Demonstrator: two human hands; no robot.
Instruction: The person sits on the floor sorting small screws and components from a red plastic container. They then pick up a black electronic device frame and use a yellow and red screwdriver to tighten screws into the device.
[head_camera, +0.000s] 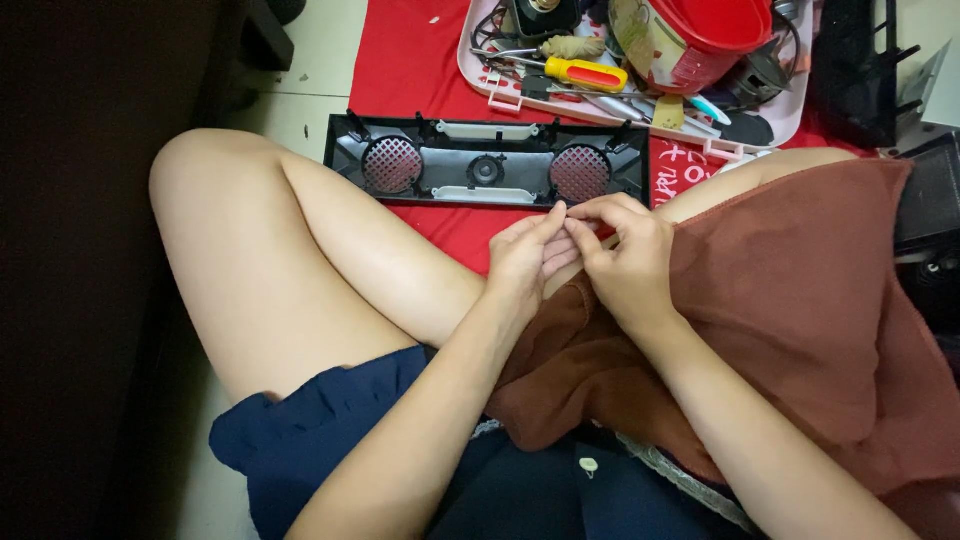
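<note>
At the centre of the head view, just below the long black panel (487, 160), the person's two hands meet fingertip to fingertip over the crossed legs. The left hand (527, 256) has its fingers curled in, thumb and forefinger pinched towards the right hand (628, 262), which is likewise bent closed at the fingertips; whatever sits between them is too small to make out, so I cannot tell what either hand actually has hold of. The black panel lies flat on the red cloth (410, 60) at twelve o'clock from the hands, close to them but not touched by them, its ribbed inner side up, with a round mesh grille near each end, a small round fitting in the middle and two pale strips along its edges. Further off at one o'clock stands a pink tray (480, 70) crowded with tools, among them a screwdriver with a yellow and red handle (587, 73) and a red tub (705, 35). A brown cloth (800, 300) drapes over the lap at three o'clock. Judging by this, the panel is out and lying open, untouched for now, while the fingers are busy with some tiny piece; nothing shows that piece fitted to the panel yet.
</note>
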